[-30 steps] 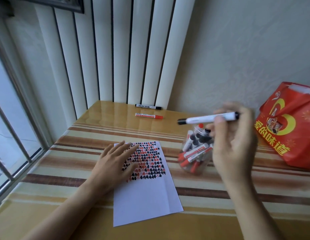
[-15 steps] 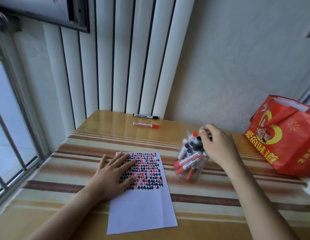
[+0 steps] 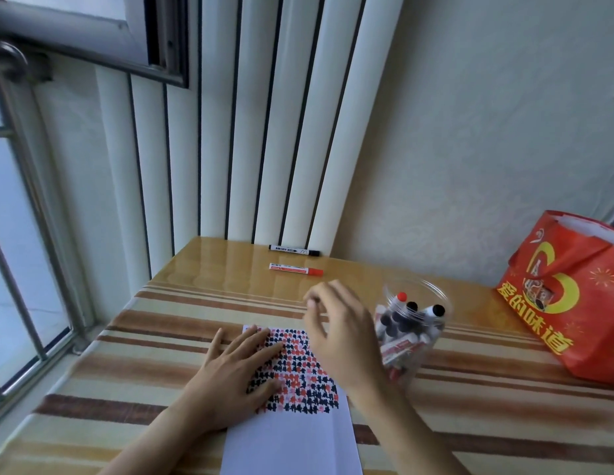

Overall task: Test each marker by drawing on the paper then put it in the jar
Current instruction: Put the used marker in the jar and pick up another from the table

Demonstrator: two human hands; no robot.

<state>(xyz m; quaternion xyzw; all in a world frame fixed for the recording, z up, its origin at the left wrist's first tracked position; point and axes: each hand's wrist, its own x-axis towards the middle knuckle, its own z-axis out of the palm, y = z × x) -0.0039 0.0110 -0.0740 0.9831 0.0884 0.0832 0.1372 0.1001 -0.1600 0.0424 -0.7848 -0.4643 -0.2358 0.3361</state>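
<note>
Red bag [image 3: 569, 299] at right reads 爱的味道 in yellow; marker labels too small to read. Striped glossy bench [image 3: 154, 368] sits in a corner by window and white slats; left hand [image 3: 230, 375] lies flat, fingers spread, on paper [image 3: 298, 437] filled with red and black marks. Right hand [image 3: 343, 330] hovers loosely curled, empty, beside jar [image 3: 415, 323] of markers; black marker [image 3: 294, 250] and red marker [image 3: 296, 269] lie at the far edge.

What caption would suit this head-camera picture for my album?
Left hand flat on the scribbled paper, right hand empty beside the jar of markers; two markers wait.
</note>
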